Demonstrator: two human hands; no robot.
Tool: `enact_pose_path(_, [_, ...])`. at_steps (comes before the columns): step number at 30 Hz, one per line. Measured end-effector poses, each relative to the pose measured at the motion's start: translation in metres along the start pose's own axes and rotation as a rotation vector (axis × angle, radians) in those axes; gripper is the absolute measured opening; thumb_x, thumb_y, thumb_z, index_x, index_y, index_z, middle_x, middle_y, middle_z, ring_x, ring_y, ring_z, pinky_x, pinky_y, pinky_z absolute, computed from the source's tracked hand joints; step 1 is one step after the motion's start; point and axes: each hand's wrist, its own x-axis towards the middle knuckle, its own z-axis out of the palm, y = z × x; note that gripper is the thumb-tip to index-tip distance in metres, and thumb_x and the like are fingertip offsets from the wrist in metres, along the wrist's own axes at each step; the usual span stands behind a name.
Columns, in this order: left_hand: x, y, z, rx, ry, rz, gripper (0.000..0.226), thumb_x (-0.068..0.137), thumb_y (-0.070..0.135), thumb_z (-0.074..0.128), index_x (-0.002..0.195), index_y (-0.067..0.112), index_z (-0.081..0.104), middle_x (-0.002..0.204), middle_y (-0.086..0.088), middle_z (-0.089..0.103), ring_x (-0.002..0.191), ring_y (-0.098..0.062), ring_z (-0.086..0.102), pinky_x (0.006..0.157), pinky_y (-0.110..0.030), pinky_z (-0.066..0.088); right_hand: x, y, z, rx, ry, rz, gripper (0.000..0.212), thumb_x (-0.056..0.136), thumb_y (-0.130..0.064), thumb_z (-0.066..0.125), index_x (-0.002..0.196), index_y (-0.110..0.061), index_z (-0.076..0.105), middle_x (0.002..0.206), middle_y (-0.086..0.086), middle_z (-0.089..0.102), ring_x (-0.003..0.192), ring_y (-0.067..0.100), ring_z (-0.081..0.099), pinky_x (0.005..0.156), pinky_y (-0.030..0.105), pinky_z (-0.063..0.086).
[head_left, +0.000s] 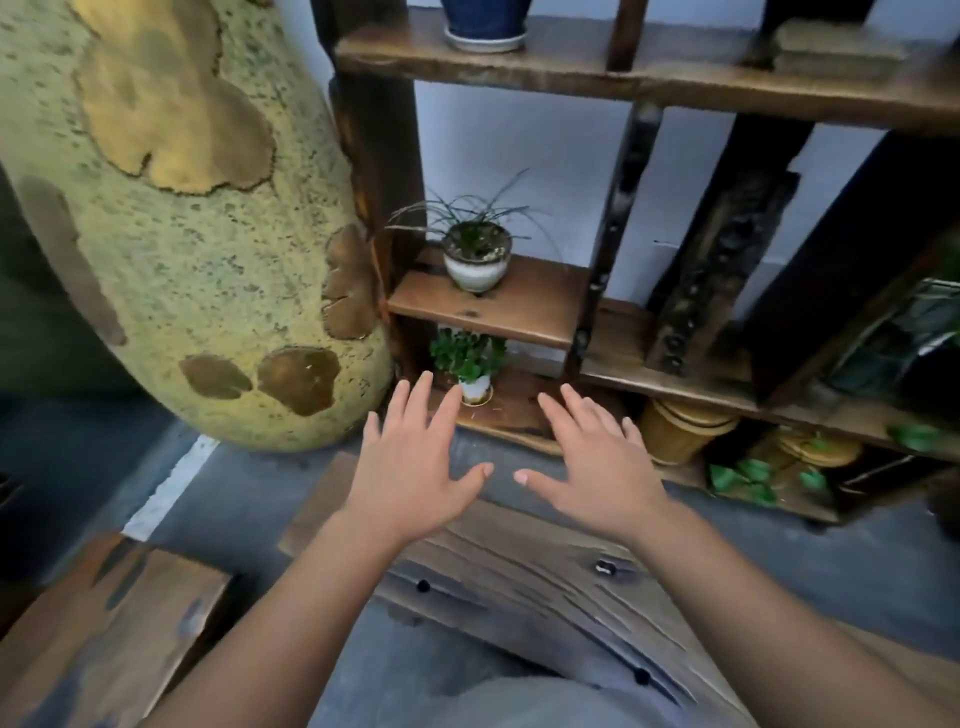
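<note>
A person is holding both bare arms out toward the bottom shelf (519, 413) of a dark wooden rack (379, 156). A small leafy plant (470, 364) in a white pot is standing upright at the left end of that shelf, on a little saucer, tucked under a shorter board above it.

The left hand (415, 467) is hovering wide, fingers straight and spread, its longest fingertips just beside the pot; I cannot tell whether they are touching it. The right hand (589, 467) is equally wide and flat, hanging a little to the right of the pot, above the shelf's front edge. Neither hand is holding anything.

Judging by this, the work is only beginning: the hands are lining up on either side of the plant, but no grasp is made and the pot is not lifted. Closing in, gripping and moving it all appear left to do.

Around them, a grassy plant (475, 254) is sitting on the board above, a huge mottled yellow-green vase (182, 234) is standing at the left against the rack, woven baskets (675, 431) are lying to the right, and a rough plank (519, 566) is lying under the forearms.
</note>
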Motion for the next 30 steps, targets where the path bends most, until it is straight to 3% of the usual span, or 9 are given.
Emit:
enact_pose_path(10, [0.081,0.093,-0.015,0.005,0.05,0.232,0.09,0.073,0.074,0.033,0.149,0.03,0.013,0.161,-0.007,0.006,0.147,-0.027,0.004,0.112,-0.059,0.019,-0.011,0.085,-0.057,-0.03,0.156,0.185,0.095,0.069,-0.082,0.031,0.149,-0.036,0.008,0.161,-0.003,0.006,0.145,0.022,0.013,0.113,0.055,0.015])
enact_pose_path(24, [0.202,0.231,-0.067,-0.039,0.206,0.295,0.089,0.074,0.076,0.029,0.149,0.036,0.004,0.162,0.001,-0.001,0.148,-0.021,-0.002,0.116,-0.054,0.015,0.046,0.232,-0.198,-0.057,0.452,0.191,0.09,0.076,-0.079,0.037,0.149,-0.036,0.006,0.16,-0.005,0.014,0.144,0.021,0.021,0.112,0.055,0.02])
enact_pose_path(30, [0.258,0.271,-0.096,-0.075,0.292,0.328,0.087,0.076,0.074,0.033,0.149,0.035,0.008,0.162,0.0,0.003,0.148,-0.022,0.0,0.116,-0.053,0.017,0.073,0.273,-0.251,-0.082,0.521,0.145,0.09,0.078,-0.076,0.042,0.15,-0.032,0.011,0.159,-0.002,0.019,0.142,0.022,0.026,0.112,0.053,0.027])
